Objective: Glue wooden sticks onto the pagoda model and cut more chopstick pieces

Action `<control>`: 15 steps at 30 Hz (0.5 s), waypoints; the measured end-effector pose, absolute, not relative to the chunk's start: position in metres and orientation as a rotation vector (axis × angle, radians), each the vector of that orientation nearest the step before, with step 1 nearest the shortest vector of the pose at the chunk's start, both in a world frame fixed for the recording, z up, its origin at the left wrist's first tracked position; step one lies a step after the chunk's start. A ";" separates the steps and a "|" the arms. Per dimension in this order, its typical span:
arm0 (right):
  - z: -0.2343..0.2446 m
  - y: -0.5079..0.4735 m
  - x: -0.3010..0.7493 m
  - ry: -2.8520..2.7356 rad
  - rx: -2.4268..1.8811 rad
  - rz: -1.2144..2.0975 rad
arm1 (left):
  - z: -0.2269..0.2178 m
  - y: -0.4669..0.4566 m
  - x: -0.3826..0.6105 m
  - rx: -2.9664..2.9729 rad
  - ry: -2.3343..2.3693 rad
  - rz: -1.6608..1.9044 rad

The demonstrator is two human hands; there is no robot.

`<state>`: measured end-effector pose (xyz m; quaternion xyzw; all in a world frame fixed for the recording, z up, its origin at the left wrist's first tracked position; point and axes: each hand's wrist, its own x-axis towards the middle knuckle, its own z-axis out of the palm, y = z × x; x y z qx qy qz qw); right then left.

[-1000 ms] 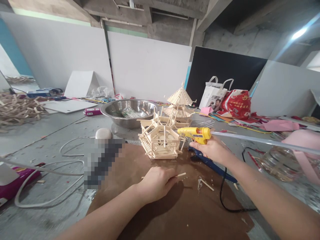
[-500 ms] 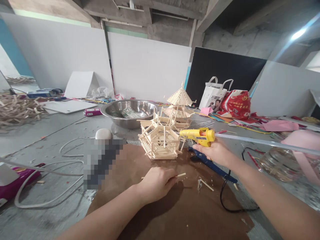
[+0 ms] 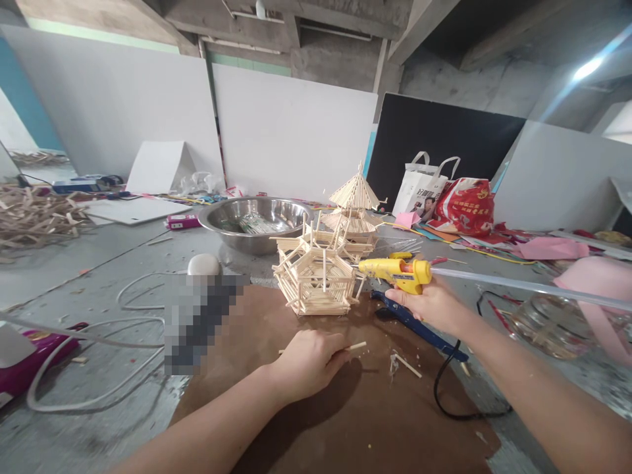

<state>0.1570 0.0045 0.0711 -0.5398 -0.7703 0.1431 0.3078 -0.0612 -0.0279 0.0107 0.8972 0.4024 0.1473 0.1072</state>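
My left hand (image 3: pixel 309 359) rests on the brown mat (image 3: pixel 296 408), its fingers closed on a short wooden stick (image 3: pixel 356 345). My right hand (image 3: pixel 429 303) grips a yellow glue gun (image 3: pixel 395 271) whose nozzle points left at a hexagonal stick frame (image 3: pixel 316 276) standing on the mat. A long clear glue rod (image 3: pixel 518 282) juts from the back of the gun to the right. Its black cord (image 3: pixel 444 388) loops down beside my right forearm. Behind the frame stands a stick pavilion model (image 3: pixel 354 207) with a pointed roof.
A steel bowl (image 3: pixel 257 220) sits behind the frame. Blue-handled cutters (image 3: pixel 419 326) lie under my right hand. A heap of sticks (image 3: pixel 34 214) is at far left, white cable (image 3: pixel 99 329) at left, bags (image 3: pixel 464 204) and pink paper (image 3: pixel 553 249) at right, a glass jar (image 3: pixel 553 322) nearby.
My right hand has drawn the glue gun slightly rightward, away from the hexagonal frame. My left hand and the stick stay where they were.
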 end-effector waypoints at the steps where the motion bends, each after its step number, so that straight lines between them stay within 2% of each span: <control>1: 0.072 0.004 0.157 -2.054 -1.447 0.382 | 0.011 -0.028 -0.061 2.639 1.187 0.426; 15: 0.072 -0.001 0.162 -2.043 -1.533 0.414 | 0.008 -0.027 -0.061 2.641 1.186 0.440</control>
